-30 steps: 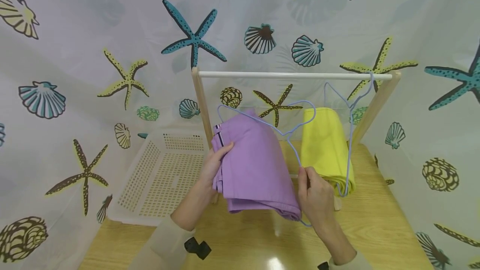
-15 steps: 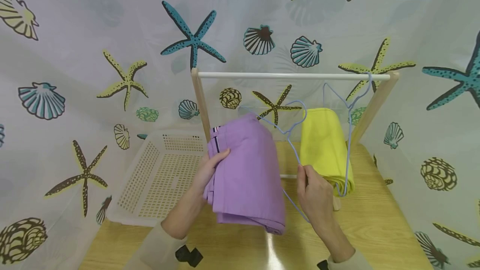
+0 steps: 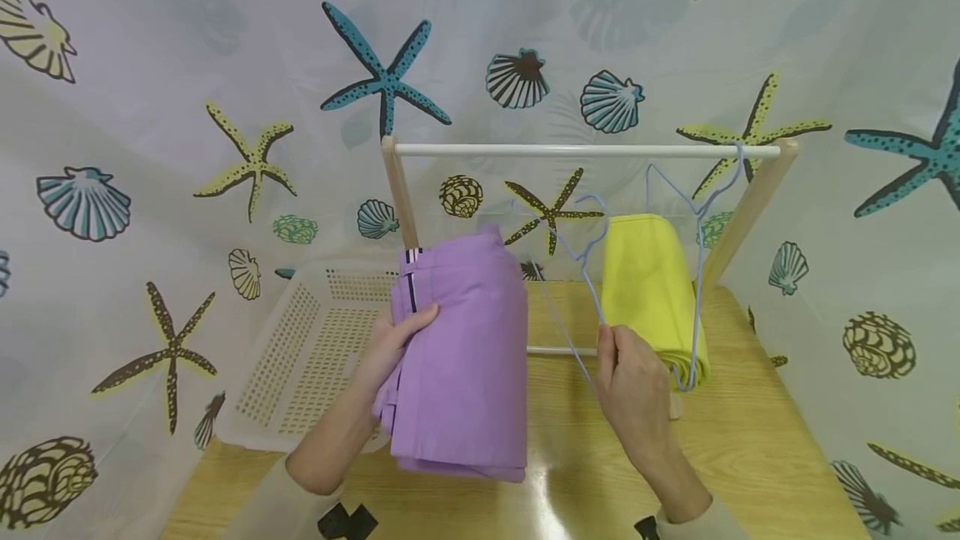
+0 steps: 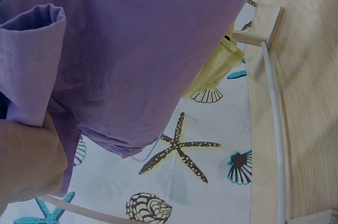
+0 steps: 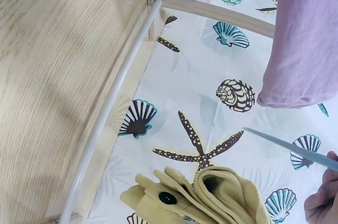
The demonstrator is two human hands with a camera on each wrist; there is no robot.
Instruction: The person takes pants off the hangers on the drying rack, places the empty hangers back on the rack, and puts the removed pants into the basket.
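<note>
Shifted leftward and towards the near edge of the table (image 3: 750, 448) compared with 1 second ago, the purple trousers (image 3: 465, 365) now stand apart from the blue hanger (image 3: 592, 290), which has turned more edge-on; the left hand (image 3: 393, 344) travels with them, the right hand (image 3: 636, 386) barely moves. Unchanged are the rack (image 3: 570, 151) towards the table's far edge, the basket (image 3: 251, 438) by its left edge, and the yellow trousers (image 3: 647, 290) below the right end of the rack's bar. Folded into layers, the purple trousers are held in the air above the table's near part. They look soft, fairly light, not fragile or slippery, though the loose layers could slide apart; the surest hold is across the folded waistband, where the left thumb presses, its other fingers hidden behind. The hanger seems light, springy and smooth; 1 side is pinched between the right thumb and forefinger.
</note>
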